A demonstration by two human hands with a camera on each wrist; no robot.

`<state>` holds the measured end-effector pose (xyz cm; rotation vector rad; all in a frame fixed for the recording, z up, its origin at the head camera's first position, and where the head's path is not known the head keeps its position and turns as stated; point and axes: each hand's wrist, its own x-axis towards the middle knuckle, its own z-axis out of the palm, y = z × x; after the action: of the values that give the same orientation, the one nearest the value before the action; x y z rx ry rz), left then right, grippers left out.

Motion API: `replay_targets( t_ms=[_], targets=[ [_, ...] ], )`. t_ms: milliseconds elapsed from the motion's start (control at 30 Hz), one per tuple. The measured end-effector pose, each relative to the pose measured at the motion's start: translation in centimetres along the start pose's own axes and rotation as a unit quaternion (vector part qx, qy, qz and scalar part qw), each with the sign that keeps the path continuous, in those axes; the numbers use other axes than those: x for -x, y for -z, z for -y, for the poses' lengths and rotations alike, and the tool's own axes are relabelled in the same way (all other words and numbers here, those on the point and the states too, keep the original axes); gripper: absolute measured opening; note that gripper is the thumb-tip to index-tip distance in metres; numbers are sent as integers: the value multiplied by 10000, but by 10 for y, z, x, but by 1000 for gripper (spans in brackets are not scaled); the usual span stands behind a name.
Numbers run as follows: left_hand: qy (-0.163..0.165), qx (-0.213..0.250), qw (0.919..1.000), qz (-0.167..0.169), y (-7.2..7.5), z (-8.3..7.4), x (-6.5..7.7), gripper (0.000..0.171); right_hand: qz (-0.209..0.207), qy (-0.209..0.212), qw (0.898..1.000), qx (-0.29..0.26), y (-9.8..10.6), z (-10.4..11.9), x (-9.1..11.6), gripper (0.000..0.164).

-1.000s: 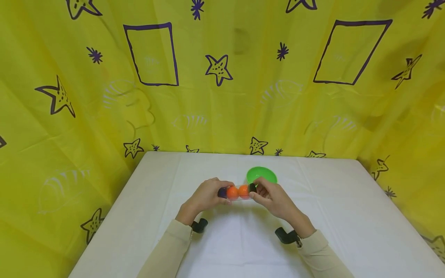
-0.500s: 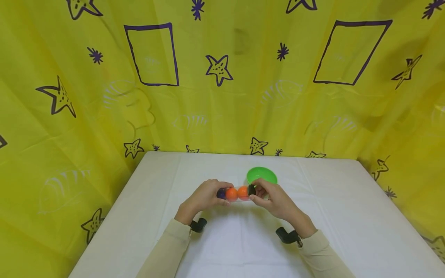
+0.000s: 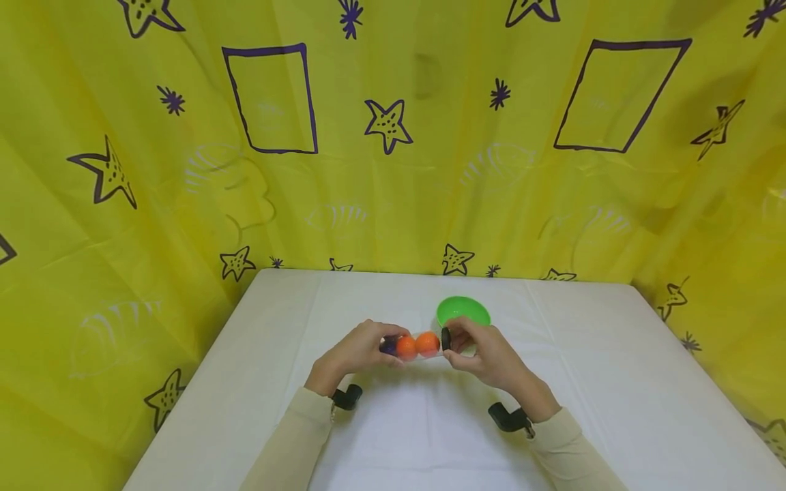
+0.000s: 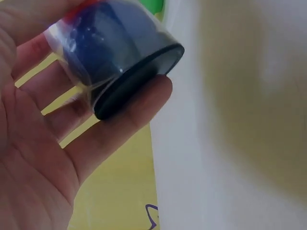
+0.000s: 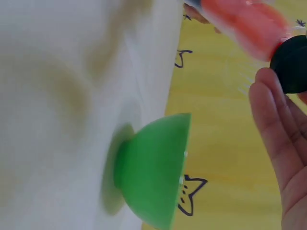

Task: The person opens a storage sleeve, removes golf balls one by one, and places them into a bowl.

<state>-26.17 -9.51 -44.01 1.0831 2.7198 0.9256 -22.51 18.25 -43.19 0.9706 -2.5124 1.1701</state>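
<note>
A clear plastic tube (image 3: 417, 346) lies nearly level above the table, two orange balls (image 3: 428, 344) showing inside it. Its left end holds a dark blue ball (image 4: 98, 40) and has a black base (image 4: 139, 79), seen in the left wrist view. My left hand (image 3: 357, 349) grips the tube around that end. Between thumb and fingertips my right hand (image 3: 488, 351) pinches a round black lid (image 3: 446, 339), turned on edge at the tube's right end. A narrow gap appears between lid and tube in the head view.
A green bowl (image 3: 462, 310) stands upright on the white-covered table (image 3: 405, 436), just behind my right hand. Yellow curtains (image 3: 344, 177) with dark star drawings hang along the back and both sides. A black camera mount sits on each wrist.
The tube has shifted slightly left with my left hand. The black lid has turned edge-on and come away from the tube's right end, held by my right hand, which has barely moved.
</note>
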Motion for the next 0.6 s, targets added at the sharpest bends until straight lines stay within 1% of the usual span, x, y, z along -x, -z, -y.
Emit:
replay_targets(
  t_ms=[100, 167, 267, 433, 600],
  targets=[
    [111, -10, 9999, -117, 1, 2, 1, 46, -188, 127, 9997, -65, 4, 0, 0, 32],
    [233, -51, 9995, -212, 2, 3, 2, 47, -290, 71, 9995, -63, 5, 0, -1, 33],
    [342, 20, 9989, -319, 3, 3, 2, 49, -366, -80, 9993, -67, 6, 1, -1, 35],
    [408, -12, 9980, -485, 4, 3, 1, 49, -347, -310, 9985, -275, 4, 0, 0, 38],
    [504, 2, 9967, -641, 4, 4, 0, 48, -200, -542, 9973, -459, 1, -1, 1, 39]
  ],
)
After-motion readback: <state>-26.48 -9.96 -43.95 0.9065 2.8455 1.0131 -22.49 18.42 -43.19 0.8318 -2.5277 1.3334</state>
